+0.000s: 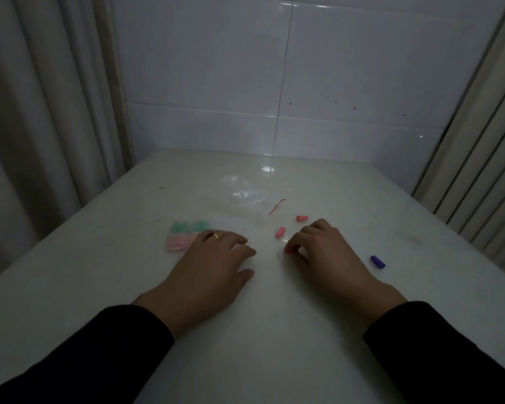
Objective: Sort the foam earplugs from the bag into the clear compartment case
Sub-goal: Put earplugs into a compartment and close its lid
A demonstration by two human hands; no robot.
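The clear compartment case (184, 233) lies on the white table (99, 275), with green earplugs in its far cells and pink ones in its near cells. My left hand (213, 266) rests flat over the case's right part, fingers relaxed. My right hand (324, 252) pinches a pink earplug (288, 250) against the table with curled fingers. Two more pink earplugs lie loose just beyond it, one (280, 232) near and one (302, 218) farther. A purple earplug (377, 262) lies to the right of my right hand. The empty clear bag (247, 196) with a red strip sits behind.
A tiled wall (274, 83) closes the far side of the table. Curtains (41, 112) hang on the left, and a ribbed panel (478, 170) stands on the right. The light is dim.
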